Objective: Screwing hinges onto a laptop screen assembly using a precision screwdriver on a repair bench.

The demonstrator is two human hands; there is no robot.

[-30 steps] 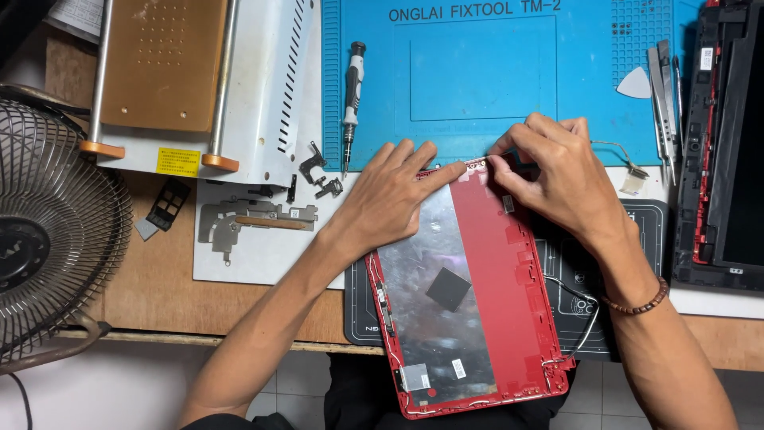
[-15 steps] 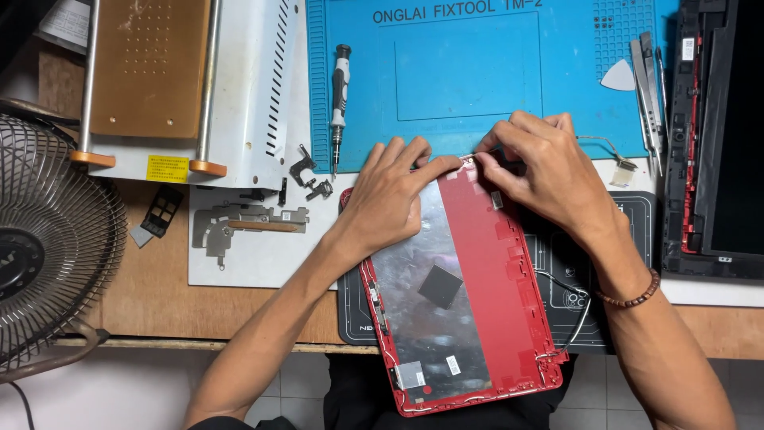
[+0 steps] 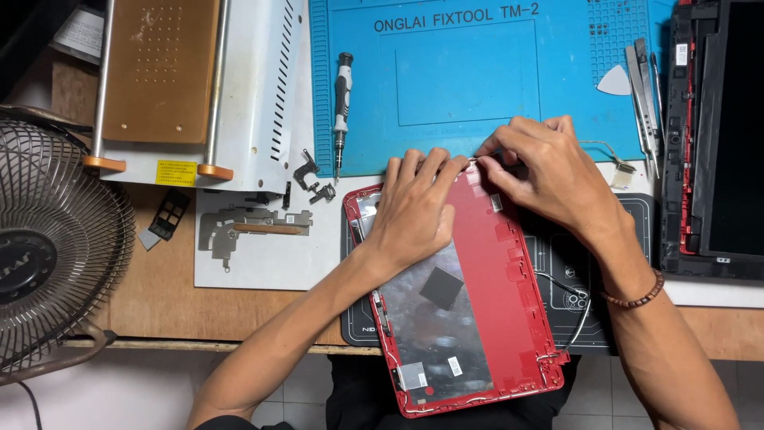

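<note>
A red laptop lid shell (image 3: 477, 318), inner side up, lies at the near edge of the table (image 3: 159, 310), its near end overhanging that edge. Its long axis runs from the near edge toward the far edge, tilted so that the far end leans left. A silvery foil sheet (image 3: 434, 326) with a small dark square pad (image 3: 441, 287) covers the left part of the inner face; the right part is bare red.

The left hand (image 3: 414, 211) lies flat on the far left part of the shell, fingers (image 3: 434, 167) spread and extended, pressing down and grasping nothing. The right hand (image 3: 549, 179) rests at the far right corner of the shell, fingers curled and pinched at the rim; what they grip cannot be told.

Under the shell lies a dark mat (image 3: 573, 263); beyond it a blue work mat (image 3: 477, 80) carrying a screwdriver (image 3: 342, 99), tweezers (image 3: 643, 87) and a white pick (image 3: 613, 81). Left of the shell, metal brackets (image 3: 247, 227) lie on a white sheet (image 3: 263, 263). A fan (image 3: 56, 255) stands at the left edge, a black and red laptop frame (image 3: 700, 135) at the right edge.
</note>
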